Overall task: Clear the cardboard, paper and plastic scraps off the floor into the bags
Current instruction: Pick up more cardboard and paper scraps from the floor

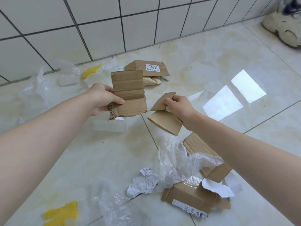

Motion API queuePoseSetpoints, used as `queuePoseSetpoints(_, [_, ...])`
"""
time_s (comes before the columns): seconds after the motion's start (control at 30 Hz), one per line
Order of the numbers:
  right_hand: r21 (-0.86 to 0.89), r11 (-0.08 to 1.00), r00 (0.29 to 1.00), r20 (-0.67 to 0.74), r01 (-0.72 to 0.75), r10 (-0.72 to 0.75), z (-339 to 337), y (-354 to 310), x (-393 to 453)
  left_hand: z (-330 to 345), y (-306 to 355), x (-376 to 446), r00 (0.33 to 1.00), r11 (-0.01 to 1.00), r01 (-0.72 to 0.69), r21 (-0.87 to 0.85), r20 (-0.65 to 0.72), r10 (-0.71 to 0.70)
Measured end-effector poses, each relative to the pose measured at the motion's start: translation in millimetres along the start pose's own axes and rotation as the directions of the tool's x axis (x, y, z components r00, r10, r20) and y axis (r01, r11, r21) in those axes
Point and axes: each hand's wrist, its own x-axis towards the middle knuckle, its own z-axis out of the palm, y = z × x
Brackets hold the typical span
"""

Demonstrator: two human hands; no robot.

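Observation:
My left hand grips a torn flat cardboard piece by its left edge, lifted above the floor. My right hand pinches a smaller folded cardboard scrap at its fold, also lifted. A flattened box with a white "4010" label lies on the floor beyond both hands, near the wall. Below my right arm lie more torn cardboard, a cardboard box piece with a label, crumpled clear plastic and a crumpled paper receipt. No bag is clearly in view.
Clear plastic film and a yellow scrap lie by the tiled wall at left. Another yellow scrap and plastic sit at the bottom. A pale shoe stands at top right. The floor is glossy tile.

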Motion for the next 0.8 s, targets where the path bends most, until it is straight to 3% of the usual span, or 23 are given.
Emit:
queuePoseSetpoints(0.23, [0.05,0.998,0.995,0.091,0.044,-0.048,41,-23,-46,-55,-18,-77,0.999,0.994,-0.039,-0.107,0.021,0.041])
queuePoseSetpoints(0.6, [-0.037,0.982,0.904,0.398,0.185,-0.155,152,-53,-174,-160,-124,-220,0.979,0.97,-0.113,-0.216,-0.193,0.071])
queuePoseSetpoints(0.8, [-0.116,0.938,0.798,0.566,0.327,-0.208,228,-72,-231,-226,-198,-300,0.91,0.95,-0.223,-0.217,-0.396,0.123])
